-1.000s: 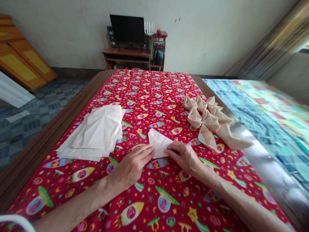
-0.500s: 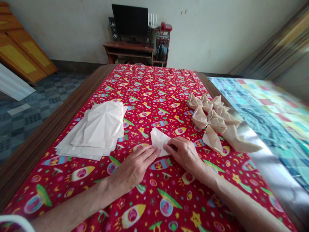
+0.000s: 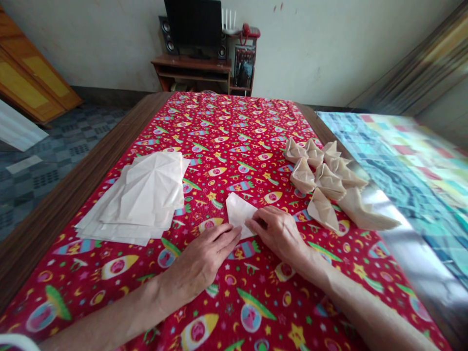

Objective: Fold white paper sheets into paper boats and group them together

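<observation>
Paper piece (image 3: 238, 212) between hands; left hand (image 3: 199, 265) open, touching edge; right hand (image 3: 278, 235) pressing fingers on it.

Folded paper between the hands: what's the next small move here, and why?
Probably run the right hand along the fold to firm the crease. The folded white paper lies flat on the red printed tablecloth, its lower part under that hand's fingers, while the left hand lies at its lower edge and seems to steady it.
</observation>
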A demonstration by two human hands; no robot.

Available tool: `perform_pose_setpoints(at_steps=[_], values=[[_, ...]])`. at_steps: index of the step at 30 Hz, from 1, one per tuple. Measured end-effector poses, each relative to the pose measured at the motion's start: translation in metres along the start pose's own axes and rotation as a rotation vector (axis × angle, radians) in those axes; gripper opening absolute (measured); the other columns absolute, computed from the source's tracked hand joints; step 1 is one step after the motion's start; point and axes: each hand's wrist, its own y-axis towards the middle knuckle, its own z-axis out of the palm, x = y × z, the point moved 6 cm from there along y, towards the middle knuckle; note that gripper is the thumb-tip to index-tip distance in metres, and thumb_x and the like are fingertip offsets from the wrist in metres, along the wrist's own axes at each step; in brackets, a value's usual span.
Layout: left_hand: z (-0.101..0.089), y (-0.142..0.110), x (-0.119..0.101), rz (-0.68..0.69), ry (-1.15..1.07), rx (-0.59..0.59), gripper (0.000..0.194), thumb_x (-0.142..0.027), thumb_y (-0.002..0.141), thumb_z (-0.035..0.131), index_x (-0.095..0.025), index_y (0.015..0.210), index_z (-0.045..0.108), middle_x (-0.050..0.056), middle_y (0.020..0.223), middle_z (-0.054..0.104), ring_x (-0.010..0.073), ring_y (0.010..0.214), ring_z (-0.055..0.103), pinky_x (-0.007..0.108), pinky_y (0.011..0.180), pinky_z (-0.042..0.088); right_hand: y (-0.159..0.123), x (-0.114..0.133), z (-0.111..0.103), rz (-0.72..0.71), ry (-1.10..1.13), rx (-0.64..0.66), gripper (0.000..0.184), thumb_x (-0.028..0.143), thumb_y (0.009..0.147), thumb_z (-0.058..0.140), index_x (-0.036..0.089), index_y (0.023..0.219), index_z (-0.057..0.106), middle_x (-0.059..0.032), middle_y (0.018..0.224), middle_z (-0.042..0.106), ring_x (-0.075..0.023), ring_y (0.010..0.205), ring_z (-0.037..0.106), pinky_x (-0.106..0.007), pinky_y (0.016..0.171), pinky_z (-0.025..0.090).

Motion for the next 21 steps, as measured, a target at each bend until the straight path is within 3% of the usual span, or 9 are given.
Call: perform_pose_setpoints(at_steps=[6, 9, 12, 14, 17, 21], values=[[-0.003, 0.001, -0.003, 0.031, 0.064, 0.011, 0.042, -0.008, 0.094, 0.028, -0.010, 0.131, 0.047, 0.007, 0.134, 0.052, 0.0194, 0.124, 0.043, 0.032, 0.105, 0.037, 0.000, 0.006, -0.006, -0.026, -0.157, -0.069, 0.019, 0.031, 0.089, 0.054, 0.018, 0.077, 0.061, -0.0038, 0.074, 0.061, -0.0162, 0.071, 0.054, -0.026, 0.060, 0.040], [0.000, 0.001, -0.005, 0.038, 0.090, 0.038, 0.040, -0.009, 0.094, 0.031, -0.009, 0.130, 0.047, 0.008, 0.134, 0.051, 0.0210, 0.125, 0.043, 0.032, 0.106, 0.036, -0.013, 0.029, -0.013, -0.203, -0.213, -0.113, 0.017, 0.022, 0.092, 0.048, 0.016, 0.094, 0.064, -0.0084, 0.094, 0.067, -0.0209, 0.086, 0.058, -0.033, 0.072, 0.045], [0.003, 0.001, -0.005, 0.031, 0.086, 0.043, 0.038, -0.010, 0.093, 0.033, -0.009, 0.128, 0.049, 0.009, 0.132, 0.053, 0.0213, 0.126, 0.042, 0.033, 0.108, 0.034, -0.038, 0.057, -0.011, -0.436, -0.179, -0.049, 0.030, 0.013, 0.092, 0.043, 0.011, 0.119, 0.057, -0.0115, 0.122, 0.061, -0.0248, 0.114, 0.053, -0.042, 0.093, 0.044], [0.003, 0.002, -0.006, 0.025, 0.073, 0.032, 0.038, -0.009, 0.093, 0.033, -0.008, 0.127, 0.050, 0.010, 0.131, 0.053, 0.0211, 0.128, 0.040, 0.033, 0.108, 0.033, -0.051, 0.062, -0.006, -0.400, -0.202, -0.004, 0.038, 0.015, 0.093, 0.042, 0.009, 0.130, 0.048, -0.0119, 0.134, 0.053, -0.0252, 0.127, 0.044, -0.046, 0.105, 0.037], [0.003, 0.001, -0.006, 0.020, 0.075, 0.035, 0.040, -0.009, 0.093, 0.032, -0.006, 0.128, 0.049, 0.010, 0.136, 0.049, 0.0211, 0.129, 0.039, 0.032, 0.109, 0.033, -0.063, 0.060, 0.006, -0.333, -0.227, 0.135, 0.059, 0.038, 0.094, 0.044, 0.004, 0.140, 0.034, -0.0155, 0.145, 0.037, -0.0265, 0.136, 0.031, -0.046, 0.109, 0.034], [0.001, -0.001, -0.007, 0.020, 0.108, 0.043, 0.043, -0.006, 0.091, 0.030, -0.005, 0.131, 0.047, 0.008, 0.138, 0.048, 0.0210, 0.128, 0.039, 0.032, 0.109, 0.033, -0.068, 0.050, 0.009, -0.348, -0.262, 0.195, 0.066, 0.041, 0.093, 0.045, 0.000, 0.142, 0.028, -0.0176, 0.146, 0.034, -0.0273, 0.138, 0.025, -0.045, 0.110, 0.034]])
